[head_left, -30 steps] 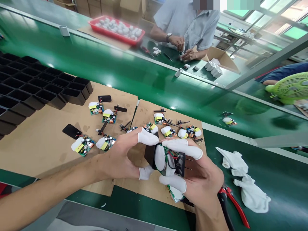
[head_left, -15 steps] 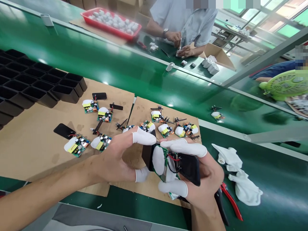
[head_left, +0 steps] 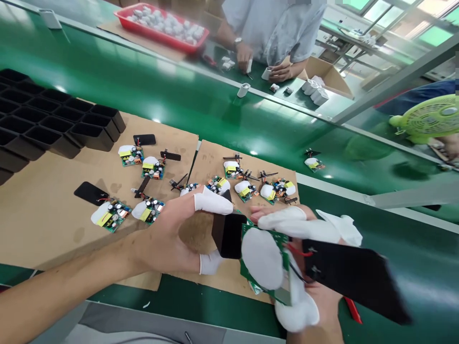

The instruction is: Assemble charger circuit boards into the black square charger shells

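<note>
My left hand (head_left: 168, 239), with white finger cots on the thumb and fingers, grips a black open-ended housing (head_left: 232, 235). Its dark opening faces right. Just in front of that opening, my right hand (head_left: 324, 294) holds a green circuit board (head_left: 263, 258) with a big white glue blob on it. Red and black wires run from the board to a black end plate (head_left: 353, 277), which sticks out to the right, blurred. Finger cots also cover fingers of the right hand. Part of another green board (head_left: 255, 287) peeks out beneath.
Several circuit boards (head_left: 112, 216) with black plates lie on brown cardboard (head_left: 60, 224). Black housings (head_left: 39, 114) stand in rows at left. Red-handled pliers (head_left: 353, 310) lie at right. Across the green bench, a co-worker's hands (head_left: 281, 71) work near a red tray (head_left: 124, 21). A green fan (head_left: 430, 119) stands at right.
The circuit board has come out of the housing's mouth, rightward and nearer to me, its end plate swinging right. My left hand stays nearly still. The co-worker's hands have moved apart.
</note>
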